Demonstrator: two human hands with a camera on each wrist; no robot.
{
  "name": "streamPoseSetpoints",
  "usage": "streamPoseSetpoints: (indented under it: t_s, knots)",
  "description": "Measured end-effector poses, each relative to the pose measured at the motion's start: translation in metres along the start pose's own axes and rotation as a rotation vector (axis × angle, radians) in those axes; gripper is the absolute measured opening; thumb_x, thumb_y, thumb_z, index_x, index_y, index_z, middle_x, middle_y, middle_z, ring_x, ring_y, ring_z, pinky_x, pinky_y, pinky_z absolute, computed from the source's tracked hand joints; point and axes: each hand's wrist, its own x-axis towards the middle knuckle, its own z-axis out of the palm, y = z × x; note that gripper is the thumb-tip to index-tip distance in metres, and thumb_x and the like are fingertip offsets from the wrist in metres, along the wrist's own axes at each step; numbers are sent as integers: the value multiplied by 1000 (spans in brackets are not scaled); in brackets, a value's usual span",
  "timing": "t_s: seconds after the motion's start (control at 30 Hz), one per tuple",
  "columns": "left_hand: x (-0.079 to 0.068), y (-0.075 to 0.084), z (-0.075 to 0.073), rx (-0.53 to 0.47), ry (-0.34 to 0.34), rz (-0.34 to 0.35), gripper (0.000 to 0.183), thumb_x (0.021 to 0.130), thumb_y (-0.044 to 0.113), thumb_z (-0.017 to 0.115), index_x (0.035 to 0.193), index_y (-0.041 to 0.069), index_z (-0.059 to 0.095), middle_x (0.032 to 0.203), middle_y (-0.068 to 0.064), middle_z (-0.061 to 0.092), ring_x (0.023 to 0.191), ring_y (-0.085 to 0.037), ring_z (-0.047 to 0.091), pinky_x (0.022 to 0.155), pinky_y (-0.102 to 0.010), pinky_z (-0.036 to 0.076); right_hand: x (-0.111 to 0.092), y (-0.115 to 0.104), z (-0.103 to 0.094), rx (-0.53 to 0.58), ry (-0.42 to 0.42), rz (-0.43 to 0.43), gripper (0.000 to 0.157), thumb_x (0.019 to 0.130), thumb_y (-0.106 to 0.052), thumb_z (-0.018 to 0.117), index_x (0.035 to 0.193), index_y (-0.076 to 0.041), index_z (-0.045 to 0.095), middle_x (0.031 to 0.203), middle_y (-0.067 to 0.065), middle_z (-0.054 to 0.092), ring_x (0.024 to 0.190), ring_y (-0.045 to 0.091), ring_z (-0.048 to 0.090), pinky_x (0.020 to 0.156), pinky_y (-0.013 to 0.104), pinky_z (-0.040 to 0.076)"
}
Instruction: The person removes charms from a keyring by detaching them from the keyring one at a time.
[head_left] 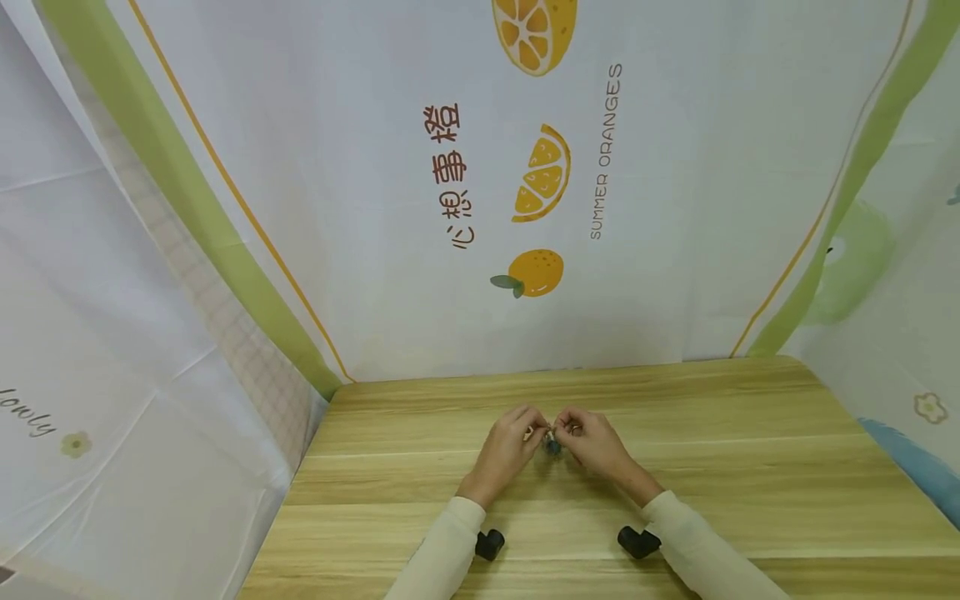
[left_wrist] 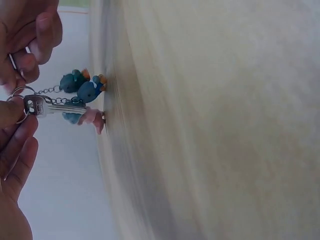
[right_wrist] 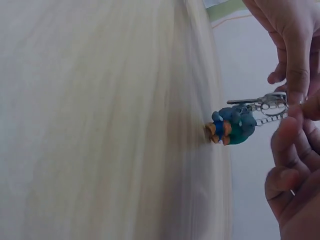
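Observation:
Both hands meet over the wooden table in the head view. My left hand pinches a metal key ring between thumb and fingers, right beside the head of a silver key. Fingertips of my right hand pinch the ring from the other side. Short chains run from the ring to small teal and blue cartoon figurines with orange feet. Another figurine with a pinkish part shows behind the key in the left wrist view. The figurines hang close over the tabletop. Fingertips hide part of the ring.
The wood-grain table ends at a white cloth backdrop printed with oranges, with more cloth on both sides. Black wrist devices protrude at the inner sides of the sleeves.

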Motion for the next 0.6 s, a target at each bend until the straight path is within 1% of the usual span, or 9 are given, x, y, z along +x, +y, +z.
streamPoseSetpoints:
  t_s: [0.07,0.13,0.2,0.27,0.37,0.43,0.5,0.6]
  knots:
    - [-1,0,1,-5,15,-29,8,98,5,77,100,11,71,101,-1,72,90,-13,71,78,-19,60,1,0,0,-18,23,-8,11,108,-12,61,105,-6,70,92,13,71,47,5,48,44,22,42]
    - [-1,-1,1,-13,24,-51,9,97,5,77,99,11,71,100,0,72,90,-12,71,78,-19,59,2,1,-1,-37,47,-36,10,107,-12,64,109,-6,72,97,11,71,51,5,49,46,23,43]
    - [-1,-2,1,-24,29,-55,9,97,5,78,99,11,72,99,0,72,89,-12,70,77,-19,59,4,3,-2,-71,65,-88,10,105,-10,67,113,-8,73,102,9,72,57,4,52,50,24,46]
    - [-1,-2,0,-33,30,-45,8,97,5,77,99,10,72,99,-1,72,88,-13,70,77,-19,60,5,5,-3,-103,66,-143,14,102,-7,71,115,-10,74,106,8,72,62,4,54,53,24,49]
    - [0,-1,-1,-52,25,-36,6,98,5,77,99,8,72,98,-3,73,87,-14,71,77,-20,61,7,6,-3,-150,66,-198,14,100,-6,74,110,-16,76,105,3,73,69,4,57,60,23,52]
    - [0,-1,-1,-64,17,-38,6,98,5,77,99,8,72,99,-4,73,87,-14,71,77,-20,61,6,6,-2,-170,72,-218,12,100,-7,75,105,-18,75,103,1,73,69,4,57,60,23,52]
    - [0,0,-1,-74,7,-42,6,98,5,77,101,9,73,100,-4,73,87,-13,71,77,-21,61,6,6,-2,-177,87,-234,11,99,-7,75,102,-18,75,99,0,73,68,3,57,59,23,51]
    - [-1,0,-1,-83,-2,-36,7,99,6,76,104,10,74,102,-3,74,88,-12,70,76,-23,62,4,8,-2,-174,99,-259,11,99,-5,75,102,-15,75,97,1,72,65,2,56,57,23,51]
